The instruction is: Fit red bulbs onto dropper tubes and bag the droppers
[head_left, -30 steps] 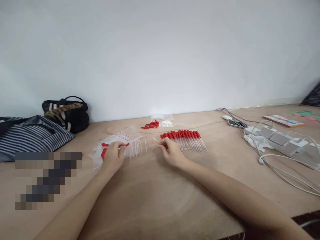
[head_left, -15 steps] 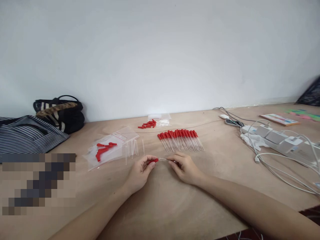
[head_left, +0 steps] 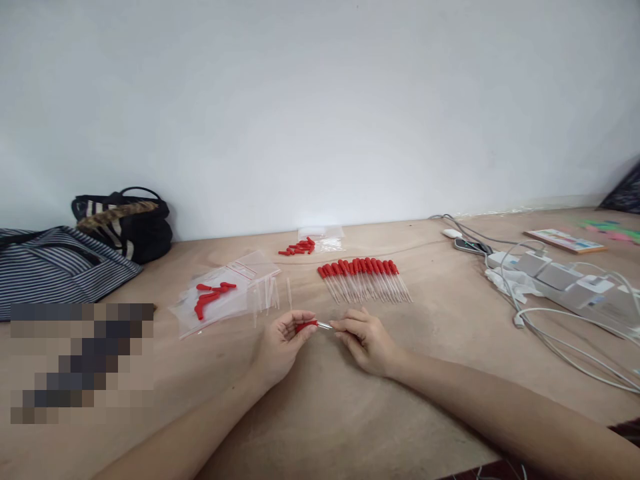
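Between the fingers and thumb of my left hand (head_left: 286, 340) is a red rubber dropper bulb (head_left: 307, 326), its mouth facing right. My right hand (head_left: 367, 341) pinches a clear dropper tube (head_left: 325, 325), whose left end meets the bulb's mouth; how deep it sits I cannot tell. Beyond my right hand lies a row of droppers (head_left: 360, 277), red bulbs at the far ends and clear tubes towards me. Loose clear tubes (head_left: 267, 293) lie beyond my left hand, beside a plastic bag (head_left: 240, 270) with several red bulbs (head_left: 214, 293) on it.
Near the wall, more red bulbs (head_left: 299, 247) lie by a small bag (head_left: 323, 239) of clear tubes. Striped bag (head_left: 65, 267) and black bag (head_left: 145, 227) stand at left. Chargers (head_left: 565, 275), white cables (head_left: 550, 333), a phone (head_left: 470, 247) and a picture board (head_left: 565, 241) lie at right.
The gap between the red bulb and the clear tube has closed, and the tube now meets the bulb. My right hand has shifted slightly on the tube.
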Motion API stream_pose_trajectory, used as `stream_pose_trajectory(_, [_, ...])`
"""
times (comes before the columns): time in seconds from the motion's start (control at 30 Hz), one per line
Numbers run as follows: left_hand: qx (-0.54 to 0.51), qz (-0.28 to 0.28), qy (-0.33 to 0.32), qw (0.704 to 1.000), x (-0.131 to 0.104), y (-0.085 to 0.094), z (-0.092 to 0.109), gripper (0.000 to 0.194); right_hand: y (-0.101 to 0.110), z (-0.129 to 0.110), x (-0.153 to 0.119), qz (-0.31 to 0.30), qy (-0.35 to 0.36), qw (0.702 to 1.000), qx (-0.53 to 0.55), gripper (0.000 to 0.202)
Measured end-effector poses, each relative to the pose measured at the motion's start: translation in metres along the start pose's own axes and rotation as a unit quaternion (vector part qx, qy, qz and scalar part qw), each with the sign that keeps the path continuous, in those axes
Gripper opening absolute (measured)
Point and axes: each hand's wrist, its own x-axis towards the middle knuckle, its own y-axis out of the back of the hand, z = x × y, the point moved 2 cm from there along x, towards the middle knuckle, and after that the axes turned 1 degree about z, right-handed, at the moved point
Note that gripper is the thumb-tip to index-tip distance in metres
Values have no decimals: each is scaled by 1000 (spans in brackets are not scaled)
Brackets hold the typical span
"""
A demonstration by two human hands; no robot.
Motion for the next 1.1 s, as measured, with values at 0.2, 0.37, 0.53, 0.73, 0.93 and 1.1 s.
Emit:
stream_pose_trajectory(0.2, [-2,-26,-10,1000,-2,0,-9,22,1,7,-2,-21,46,998,-28,27])
stream_pose_trajectory(0.37, [13,-45,-45,998,-4,1,-16,20,2,10,-2,-25,86,994,-58,36])
stream_pose_trajectory(0.53, [56,-51,-62,995,-6,2,-18,22,4,9,0,-22,100,992,-76,34])
stream_pose_trajectory(0.73, [91,-52,-73,992,-7,2,-19,25,4,7,3,-36,111,989,-91,34])
stream_pose_trajectory(0.93, [109,-58,-71,990,-6,2,-19,25,3,8,5,-40,124,987,-90,35])
stream_pose_trajectory(1.1, [81,-77,-45,993,-3,0,-16,29,3,8,7,-68,105,986,-112,30])
